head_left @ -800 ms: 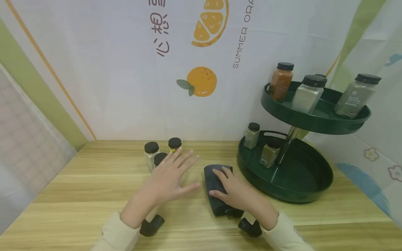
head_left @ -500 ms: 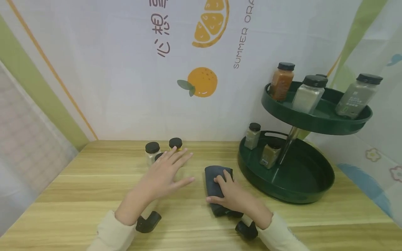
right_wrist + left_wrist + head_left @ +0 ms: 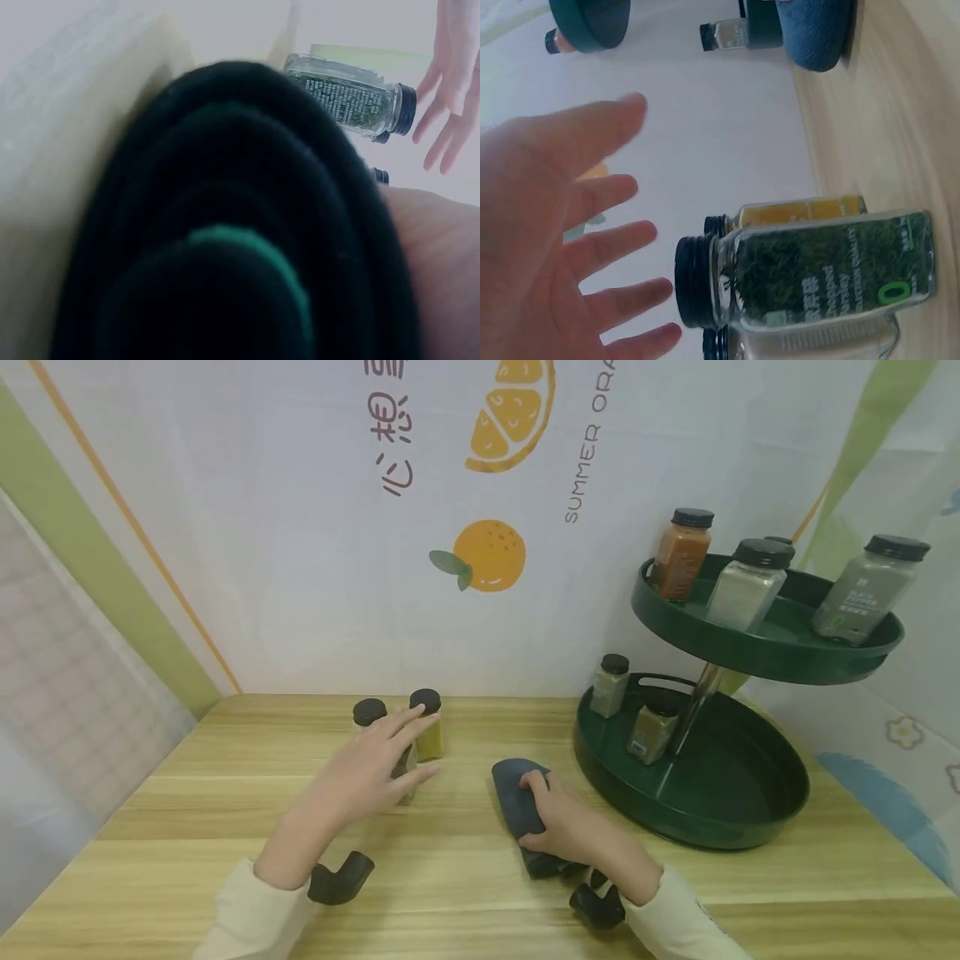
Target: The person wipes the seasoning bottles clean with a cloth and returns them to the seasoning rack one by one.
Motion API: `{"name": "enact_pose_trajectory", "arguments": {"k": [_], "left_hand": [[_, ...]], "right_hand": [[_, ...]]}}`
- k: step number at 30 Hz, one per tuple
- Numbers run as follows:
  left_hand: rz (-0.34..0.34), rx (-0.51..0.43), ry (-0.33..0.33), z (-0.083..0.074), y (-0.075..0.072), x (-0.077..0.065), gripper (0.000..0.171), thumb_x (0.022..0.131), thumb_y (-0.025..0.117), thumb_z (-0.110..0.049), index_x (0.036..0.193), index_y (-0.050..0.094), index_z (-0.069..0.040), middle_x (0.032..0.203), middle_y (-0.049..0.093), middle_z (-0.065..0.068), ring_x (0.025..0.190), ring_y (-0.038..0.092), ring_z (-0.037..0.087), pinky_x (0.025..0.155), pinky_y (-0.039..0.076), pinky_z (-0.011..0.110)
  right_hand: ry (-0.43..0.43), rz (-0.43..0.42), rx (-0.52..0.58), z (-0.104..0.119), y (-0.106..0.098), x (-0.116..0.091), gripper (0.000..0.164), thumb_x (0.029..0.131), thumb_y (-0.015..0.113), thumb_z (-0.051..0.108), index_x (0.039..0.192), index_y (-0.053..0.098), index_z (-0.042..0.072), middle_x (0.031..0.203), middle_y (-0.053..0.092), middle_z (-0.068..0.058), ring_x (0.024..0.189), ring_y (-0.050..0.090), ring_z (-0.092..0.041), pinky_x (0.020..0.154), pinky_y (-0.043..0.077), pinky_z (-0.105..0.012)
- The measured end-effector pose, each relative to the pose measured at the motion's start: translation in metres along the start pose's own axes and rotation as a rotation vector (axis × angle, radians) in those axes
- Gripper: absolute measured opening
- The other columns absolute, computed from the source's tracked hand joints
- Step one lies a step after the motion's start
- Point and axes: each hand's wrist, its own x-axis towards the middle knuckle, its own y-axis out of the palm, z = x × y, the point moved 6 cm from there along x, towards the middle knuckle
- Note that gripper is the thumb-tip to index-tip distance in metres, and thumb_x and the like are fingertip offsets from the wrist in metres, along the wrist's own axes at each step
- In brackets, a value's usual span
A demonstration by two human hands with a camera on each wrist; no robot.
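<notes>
We see the right hand [image 3: 558,822] with its fingers and thumb curled, and it grips the cloth [image 3: 516,793], which is dark blue and rolled up. The cloth is on the table [image 3: 225,802], between the group of jars and the rack [image 3: 697,828]. Our left hand [image 3: 367,768] holds nothing; its fingers are spread beside the lid of the parsley jar [image 3: 817,274], and we cannot tell if they touch it. The yellow jar [image 3: 430,742] and the pale jar [image 3: 832,339] stand upright just near it. On the rack, two jars stand in the lower tray and others in the upper one.
</notes>
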Motion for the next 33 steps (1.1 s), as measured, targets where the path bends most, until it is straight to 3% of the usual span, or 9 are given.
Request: {"name": "enact_pose_trajectory", "arguments": {"k": [8,13,16,20,24,33], "left_hand": [[0.078,-0.060,-0.158,0.021,-0.007,-0.007,0.073,0.087,0.063,-0.039,0.145,0.028,-0.011,0.138,0.040,0.021,0.114,0.050,0.038,0.091,0.044,0.053],[0.155,-0.151,-0.242,0.036,-0.004,-0.011,0.076,0.085,0.066,-0.035,0.144,0.028,-0.006,0.135,0.041,0.027,0.114,0.049,0.041,0.091,0.043,0.055],[0.180,-0.225,-0.259,0.044,0.002,-0.012,0.074,0.084,0.068,-0.030,0.141,0.031,0.000,0.129,0.050,0.025,0.117,0.049,0.042,0.093,0.042,0.054],[0.196,-0.333,-0.263,0.054,0.015,-0.011,0.074,0.082,0.070,-0.025,0.137,0.032,0.005,0.117,0.059,0.022,0.107,0.056,0.037,0.087,0.046,0.051],[0.204,-0.403,-0.279,0.063,0.028,-0.010,0.077,0.082,0.070,-0.027,0.140,0.029,0.003,0.114,0.058,0.022,0.103,0.056,0.034,0.084,0.047,0.049],[0.211,-0.608,-0.273,0.074,0.048,-0.012,0.079,0.083,0.069,-0.029,0.144,0.025,-0.003,0.135,0.045,0.025,0.122,0.045,0.043,0.095,0.039,0.058]], "right_hand": [[-0.029,0.023,-0.108,0.005,-0.003,-0.002,0.074,0.078,0.071,0.003,0.138,0.028,-0.007,0.139,0.037,-0.025,0.127,0.041,-0.037,0.103,0.037,-0.045],[-0.119,0.001,-0.245,0.009,-0.004,-0.005,0.064,0.072,0.068,-0.007,0.130,0.041,-0.006,0.121,0.050,-0.018,0.100,0.056,-0.029,0.086,0.047,-0.041],[-0.148,-0.012,-0.302,0.008,-0.005,-0.004,0.059,0.068,0.065,-0.011,0.124,0.048,-0.002,0.109,0.053,-0.012,0.086,0.056,-0.023,0.076,0.049,-0.039],[-0.119,0.023,-0.310,0.004,-0.003,-0.002,0.060,0.069,0.061,-0.010,0.126,0.048,0.003,0.109,0.052,-0.009,0.093,0.055,-0.025,0.081,0.048,-0.040],[-0.119,0.066,-0.307,0.001,-0.001,-0.002,0.064,0.070,0.062,-0.008,0.130,0.044,0.002,0.109,0.053,-0.012,0.098,0.053,-0.028,0.087,0.045,-0.043],[-0.133,0.127,-0.261,-0.001,0.002,-0.003,0.071,0.076,0.069,0.010,0.137,0.035,0.001,0.116,0.048,-0.015,0.111,0.045,-0.030,0.096,0.038,-0.046]]}}
